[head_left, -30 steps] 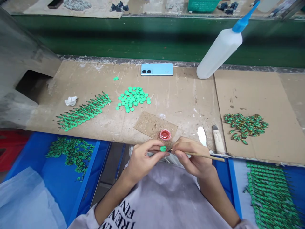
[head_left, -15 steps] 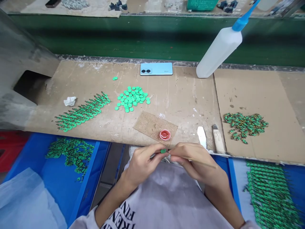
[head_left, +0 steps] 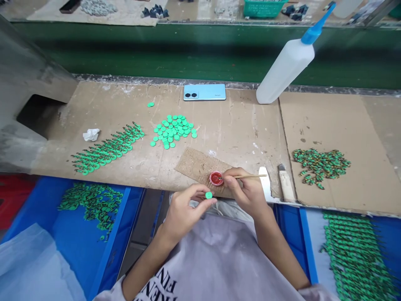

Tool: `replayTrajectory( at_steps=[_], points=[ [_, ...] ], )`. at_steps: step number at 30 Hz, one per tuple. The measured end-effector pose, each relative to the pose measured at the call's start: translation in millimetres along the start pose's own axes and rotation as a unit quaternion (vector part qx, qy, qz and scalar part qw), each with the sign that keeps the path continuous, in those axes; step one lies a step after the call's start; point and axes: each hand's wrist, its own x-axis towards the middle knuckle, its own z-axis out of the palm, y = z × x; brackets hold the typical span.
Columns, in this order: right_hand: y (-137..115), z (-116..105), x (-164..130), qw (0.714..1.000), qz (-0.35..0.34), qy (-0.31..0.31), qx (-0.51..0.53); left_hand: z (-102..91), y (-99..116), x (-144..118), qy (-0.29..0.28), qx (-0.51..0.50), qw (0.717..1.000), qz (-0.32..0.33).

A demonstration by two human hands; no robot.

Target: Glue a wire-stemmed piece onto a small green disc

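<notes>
My left hand (head_left: 184,209) pinches a small green disc (head_left: 209,195) between thumb and fingers, just in front of the table edge. My right hand (head_left: 247,190) is closed around a thin wooden-handled paintbrush (head_left: 250,176). The brush's tip dips into a small round cup of red liquid (head_left: 216,178). That cup stands on a rectangular cork-like board (head_left: 194,163). Behind the board lies a loose heap of green discs (head_left: 173,130). To its left, rows of green discs with thin brown-and-green pieces attached (head_left: 109,148) lie slantwise.
A blue phone (head_left: 204,92) lies at the back, with a tilted white squeeze bottle (head_left: 285,71) to its right. Small green-and-gold pieces (head_left: 322,163) are heaped at right, beside a knife-like tool (head_left: 285,184). Blue bins (head_left: 90,246) with green parts flank my lap.
My right hand has moved up and forward from the green disc, bringing the brush to the red cup. My left hand has turned the disc's flat face toward me.
</notes>
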Motion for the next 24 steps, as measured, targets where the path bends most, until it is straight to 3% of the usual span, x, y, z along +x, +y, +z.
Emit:
replayTrajectory(
  at_steps=[10,24],
  points=[
    [1.4,4.4,4.8,0.996,0.027,-0.019,-0.082,-0.8,-2.7,1.7,-0.020,0.019,0.999,-0.030],
    [4.0,6.9,5.5,0.997,0.040,-0.031,-0.060,-0.7,-2.5,2.9,-0.033,0.025,0.999,-0.015]
  ],
)
